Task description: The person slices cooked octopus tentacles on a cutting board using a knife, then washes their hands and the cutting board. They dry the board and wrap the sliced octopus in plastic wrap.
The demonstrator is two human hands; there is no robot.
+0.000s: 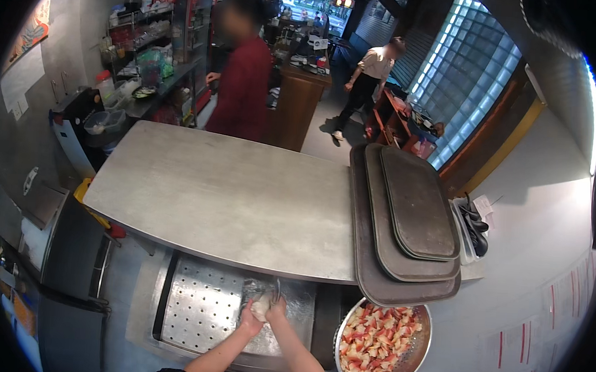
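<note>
My left hand [251,322] and my right hand [276,311] are close together over a stainless steel sink [289,350]. Between them they hold a whitish, soft-looking lump [261,307], too small to name for certain. A thin metal tap spout [278,286] comes down beside my right hand. Left of my hands, a perforated metal drain tray [201,302] lies in the sink. To the right stands a perforated steel colander [424,339] holding many red and cream pieces of what looks like surf clam [376,341].
A grey counter [222,192] spans the space ahead, overhanging the sink's far edge. Stacked brown trays [423,207] stick out past its right end, over the colander's rim. Black ladles or spoons [472,228] fill a plastic bin. Two people [243,82] [369,78] stand beyond the counter.
</note>
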